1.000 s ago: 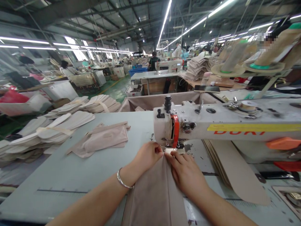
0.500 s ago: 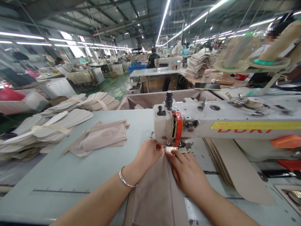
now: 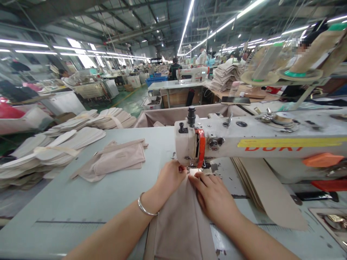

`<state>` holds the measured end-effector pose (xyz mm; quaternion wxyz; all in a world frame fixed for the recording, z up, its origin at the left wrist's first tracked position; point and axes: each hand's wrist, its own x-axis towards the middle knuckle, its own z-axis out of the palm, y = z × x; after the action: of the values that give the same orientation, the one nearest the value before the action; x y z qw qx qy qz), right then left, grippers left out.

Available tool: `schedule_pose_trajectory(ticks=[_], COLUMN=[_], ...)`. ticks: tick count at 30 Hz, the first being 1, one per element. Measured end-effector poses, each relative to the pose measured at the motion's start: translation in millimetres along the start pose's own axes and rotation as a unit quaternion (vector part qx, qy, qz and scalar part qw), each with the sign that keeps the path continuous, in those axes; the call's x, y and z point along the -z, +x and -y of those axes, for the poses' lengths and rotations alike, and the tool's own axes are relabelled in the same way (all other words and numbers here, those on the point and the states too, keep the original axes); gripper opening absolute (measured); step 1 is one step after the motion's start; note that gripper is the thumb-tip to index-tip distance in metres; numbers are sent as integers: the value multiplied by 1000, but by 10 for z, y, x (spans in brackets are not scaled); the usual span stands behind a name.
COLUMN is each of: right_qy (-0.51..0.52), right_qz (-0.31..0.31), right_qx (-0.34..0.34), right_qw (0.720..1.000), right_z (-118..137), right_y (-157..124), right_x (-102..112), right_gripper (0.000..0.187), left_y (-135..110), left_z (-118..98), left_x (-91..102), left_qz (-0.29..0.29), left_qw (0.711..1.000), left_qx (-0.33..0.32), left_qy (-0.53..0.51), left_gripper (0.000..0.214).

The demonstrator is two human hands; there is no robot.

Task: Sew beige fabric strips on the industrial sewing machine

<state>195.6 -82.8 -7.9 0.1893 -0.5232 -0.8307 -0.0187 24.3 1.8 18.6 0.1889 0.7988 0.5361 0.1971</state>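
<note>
A beige fabric piece (image 3: 180, 224) lies on the grey sewing table (image 3: 81, 209) and runs up to the needle of a white sewing machine (image 3: 244, 139). My left hand (image 3: 169, 178), with a silver bracelet on its wrist, pinches the top left edge of the fabric right under the machine head. My right hand (image 3: 214, 196) lies on the fabric's right side, fingers pressed together and pointing at the needle.
A small heap of sewn beige pieces (image 3: 115, 160) lies left of the machine. Stacks of cut pieces (image 3: 54, 144) fill the table's left edge, and more cut strips (image 3: 265, 191) lie under the machine arm. Thread cones (image 3: 298, 61) stand at the right. Other workers sit at machines further back.
Both hands stay at the needle with the fabric. The view has shifted slightly, and the hands and fabric edge have crept a little closer to the machine head.
</note>
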Motion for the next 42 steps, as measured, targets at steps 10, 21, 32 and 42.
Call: schedule_pose_trajectory(ticks=[10, 21, 32, 42], right_qy=[24, 30, 5, -11], right_qz=[2, -3, -23, -36], right_qx=[0, 6, 15, 15], right_qw=[1000, 1000, 1000, 999], right_z=[-2, -1, -21, -34], right_y=[-9, -34, -30, -40], right_x=[20, 32, -55, -78], right_gripper=[40, 41, 44, 44], left_y=[-529, -456, -1139, -1042], left_z=[25, 86, 18, -101], left_x=[136, 95, 153, 279], left_qz=[29, 45, 129, 141], left_qw=[971, 969, 932, 936], left_qx=[-215, -213, -329, -305], left_qy=[104, 117, 81, 101], left_gripper=[31, 29, 41, 36])
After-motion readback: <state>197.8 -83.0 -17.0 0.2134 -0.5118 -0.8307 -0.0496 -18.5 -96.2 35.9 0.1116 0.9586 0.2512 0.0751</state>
